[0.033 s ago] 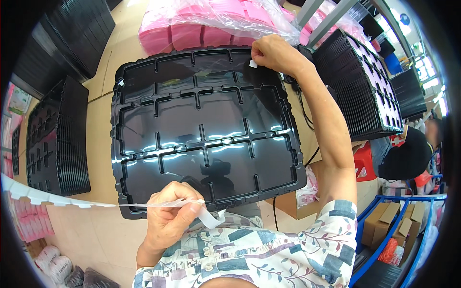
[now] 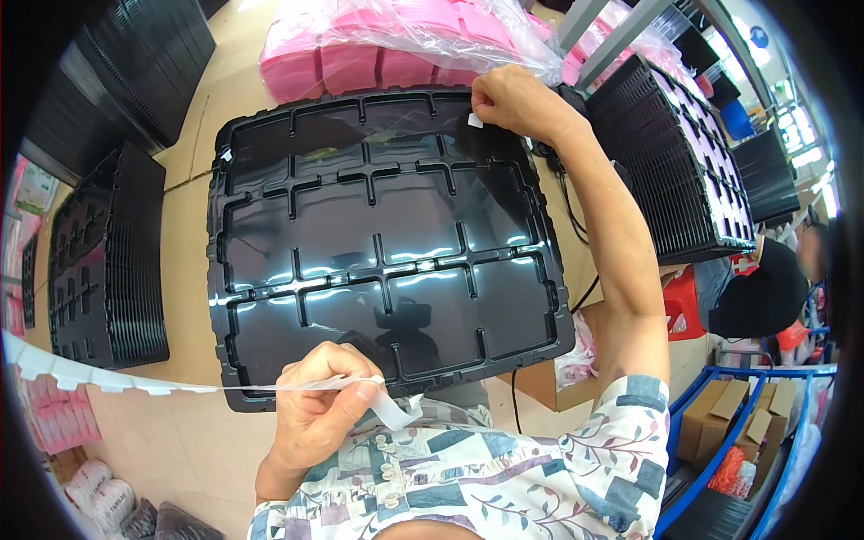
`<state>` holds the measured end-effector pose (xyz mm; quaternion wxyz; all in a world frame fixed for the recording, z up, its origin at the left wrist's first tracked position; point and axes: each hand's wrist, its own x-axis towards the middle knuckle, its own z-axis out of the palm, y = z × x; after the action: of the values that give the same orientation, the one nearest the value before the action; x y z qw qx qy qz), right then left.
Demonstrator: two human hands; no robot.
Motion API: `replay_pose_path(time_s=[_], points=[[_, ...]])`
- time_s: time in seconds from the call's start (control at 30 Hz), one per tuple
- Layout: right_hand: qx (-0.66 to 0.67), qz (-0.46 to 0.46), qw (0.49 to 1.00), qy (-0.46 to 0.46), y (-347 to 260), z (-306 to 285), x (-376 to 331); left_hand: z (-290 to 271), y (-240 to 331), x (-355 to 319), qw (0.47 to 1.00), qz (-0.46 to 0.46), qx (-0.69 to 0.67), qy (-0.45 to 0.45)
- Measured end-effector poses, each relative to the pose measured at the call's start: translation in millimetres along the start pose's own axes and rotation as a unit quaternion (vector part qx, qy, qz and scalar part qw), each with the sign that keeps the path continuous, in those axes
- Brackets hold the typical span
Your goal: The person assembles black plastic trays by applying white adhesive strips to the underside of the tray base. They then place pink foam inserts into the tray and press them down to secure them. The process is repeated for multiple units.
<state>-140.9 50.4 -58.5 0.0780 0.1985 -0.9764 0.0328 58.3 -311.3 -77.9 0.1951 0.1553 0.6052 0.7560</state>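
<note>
**Both hands on tape at the black tray**

The grip of the left hand (image 2: 317, 407) is clenched on a strip of clear tape (image 2: 270, 385), pinched between thumb and fingers at the near edge of the black tray (image 2: 378, 243); the strip runs off to the left to a serrated white edge (image 2: 81, 373). The right hand (image 2: 517, 101) pinches a small white tape piece (image 2: 475, 120) against the tray's far rim.

Neither hand has shifted since the earlier frame, and the tray lies where it did.

One tray lies flat on the bench (image 2: 184, 261), divided into shallow compartments. Three stacks of black trays stand around it: one left (image 2: 108, 261), one far left (image 2: 135, 63), one right (image 2: 675, 171). Bagged pink packs (image 2: 387, 45) lie just beyond the tray. The right forearm crosses the tray's right edge. Cardboard boxes (image 2: 720, 423) sit at the lower right.
</note>
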Motion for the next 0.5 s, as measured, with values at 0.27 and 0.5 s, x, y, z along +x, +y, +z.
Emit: replay_pose_path(time_s=[0.27,0.5], points=[[-0.126,-0.064,0.990,-0.015,-16.8,10.0,-2.6,2.0,4.0,-2.6,1.000,-0.013,0.005,-0.013],[-0.012,-0.060,0.998,-0.020,-20.4,-3.4,-8.1,0.7,2.9,-1.1,1.000,0.003,0.010,-0.023]])
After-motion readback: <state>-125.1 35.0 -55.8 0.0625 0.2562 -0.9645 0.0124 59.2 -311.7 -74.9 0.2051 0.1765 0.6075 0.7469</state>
